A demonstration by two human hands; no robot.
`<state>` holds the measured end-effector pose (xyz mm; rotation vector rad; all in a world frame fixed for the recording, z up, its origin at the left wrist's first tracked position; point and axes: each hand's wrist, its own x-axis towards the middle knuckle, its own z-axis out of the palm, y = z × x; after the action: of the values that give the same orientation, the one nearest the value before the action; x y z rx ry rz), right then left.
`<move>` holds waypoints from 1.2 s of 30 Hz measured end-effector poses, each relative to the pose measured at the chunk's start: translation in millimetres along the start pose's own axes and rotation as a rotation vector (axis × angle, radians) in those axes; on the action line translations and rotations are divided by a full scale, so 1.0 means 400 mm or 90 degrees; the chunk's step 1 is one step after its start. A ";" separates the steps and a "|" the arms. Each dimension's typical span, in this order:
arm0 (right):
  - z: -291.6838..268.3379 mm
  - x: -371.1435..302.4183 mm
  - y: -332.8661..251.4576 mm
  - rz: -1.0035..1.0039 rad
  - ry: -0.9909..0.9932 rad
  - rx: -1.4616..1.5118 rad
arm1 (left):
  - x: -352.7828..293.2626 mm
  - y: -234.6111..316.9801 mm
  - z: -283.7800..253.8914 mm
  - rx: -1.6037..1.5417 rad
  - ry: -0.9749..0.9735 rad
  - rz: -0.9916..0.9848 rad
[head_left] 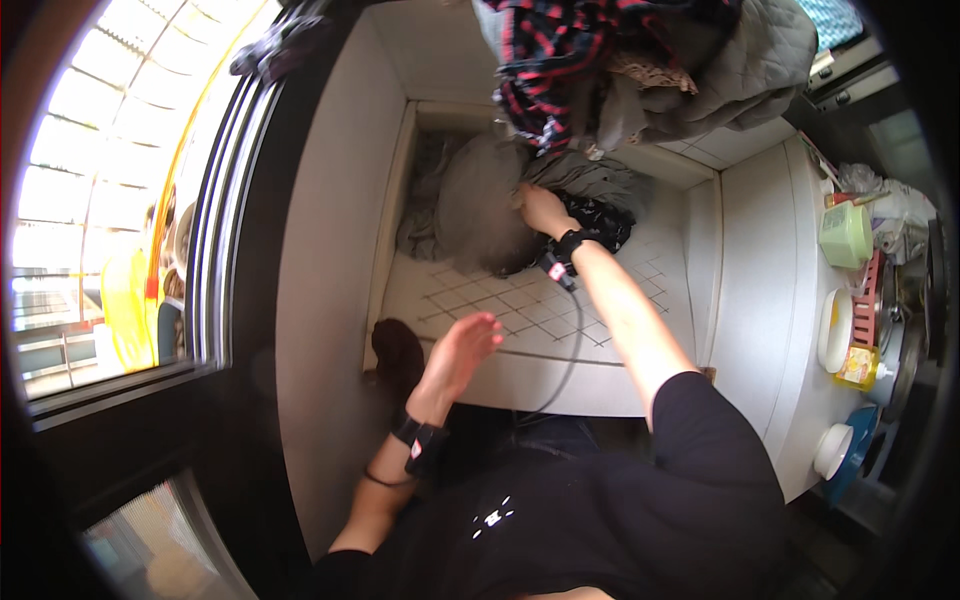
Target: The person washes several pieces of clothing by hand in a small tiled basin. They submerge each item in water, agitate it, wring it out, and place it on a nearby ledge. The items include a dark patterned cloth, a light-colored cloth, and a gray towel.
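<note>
White walls frame a low, tiled platform [470, 300] with a pale, flat surface ruled by dark crossing lines. Toward its far left corner lies a crumpled, soft-looking grey cloth [480, 195], blurred, beside black fabric with small white marks [605, 222]. The bare right hand [545, 212] reaches in, its grip apparently closed on the grey cloth's right side. The bare left hand [462, 350] hovers near the front left edge, grip apart, fingers extended, holding nothing. The step in hand looks like gathering or shifting the pile; the next move probably calls for a steady pull, the left hand supporting the limp folds. Above the far edge hangs a red-and-black plaid garment [560, 60] beside a puffy grey quilted one [765, 85].
</note>
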<state>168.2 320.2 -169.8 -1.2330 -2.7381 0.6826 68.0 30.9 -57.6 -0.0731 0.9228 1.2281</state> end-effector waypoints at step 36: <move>-0.064 -0.382 0.654 0.532 0.276 -0.159 | 0.522 -0.141 0.403 0.235 -0.023 -0.187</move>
<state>460.1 371.1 -237.8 -2.2812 -1.9334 0.0559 212.6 252.7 -109.1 0.1050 1.0526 0.7733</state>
